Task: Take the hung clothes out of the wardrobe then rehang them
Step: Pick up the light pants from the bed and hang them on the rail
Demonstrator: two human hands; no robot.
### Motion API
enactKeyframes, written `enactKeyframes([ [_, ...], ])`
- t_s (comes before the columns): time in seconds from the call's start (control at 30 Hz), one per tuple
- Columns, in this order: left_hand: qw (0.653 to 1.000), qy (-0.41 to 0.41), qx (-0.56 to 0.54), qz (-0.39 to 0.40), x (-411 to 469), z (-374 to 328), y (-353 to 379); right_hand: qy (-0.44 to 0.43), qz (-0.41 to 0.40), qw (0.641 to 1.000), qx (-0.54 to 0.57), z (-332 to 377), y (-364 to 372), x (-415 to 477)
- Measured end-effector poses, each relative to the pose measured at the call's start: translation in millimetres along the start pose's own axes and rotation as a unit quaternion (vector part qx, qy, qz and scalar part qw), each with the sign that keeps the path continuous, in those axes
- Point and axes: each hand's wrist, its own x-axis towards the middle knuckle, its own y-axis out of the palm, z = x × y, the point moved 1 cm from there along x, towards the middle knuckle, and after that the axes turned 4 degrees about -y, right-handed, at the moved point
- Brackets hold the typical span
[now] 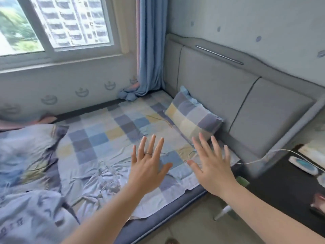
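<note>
Reaching forward from the bottom edge, two bare forearms end in the left hand [148, 170] and the right hand [213, 170], side by side and apart, backs toward the camera. Each grip is spread wide, fingers straight, holding nothing; a ring [147, 153] sits on one left finger. The wardrobe and its hung clothes lie outside this view, so their place cannot be told.

Below the arms run the floor [193, 226] and the blue edge of the mattress [158, 217]. To the right stands a dark bedside counter [281, 182], cut off by the frame, with a white device [303, 165] on it and a white cable [281, 151] trailing toward the bed. A small green thing [243, 180] just beside the right wrist is too blurred to name.

Beyond the hands a checked sheet [109, 131] lies wrinkled, and a rumpled quilt [26, 155] fills the left. A checked pillow [193, 117] leans against the grey padded headboard [219, 88]; the right fingertips cover its near corner, and contact cannot be told. Farthest off, a blue curtain [151, 46] hangs in the corner beside the window [52, 23].
</note>
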Motion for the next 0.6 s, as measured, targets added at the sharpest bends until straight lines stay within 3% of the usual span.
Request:
enactKeyframes([
  [0.3,0.968,-0.237,0.002,0.081,-19,120,41,-0.146,0.170,0.974,0.014,72,93,110],
  [0.6,0.931,-0.337,-0.037,0.133,-55,231,88,-0.178,0.262,0.949,0.002,168,168,160],
])
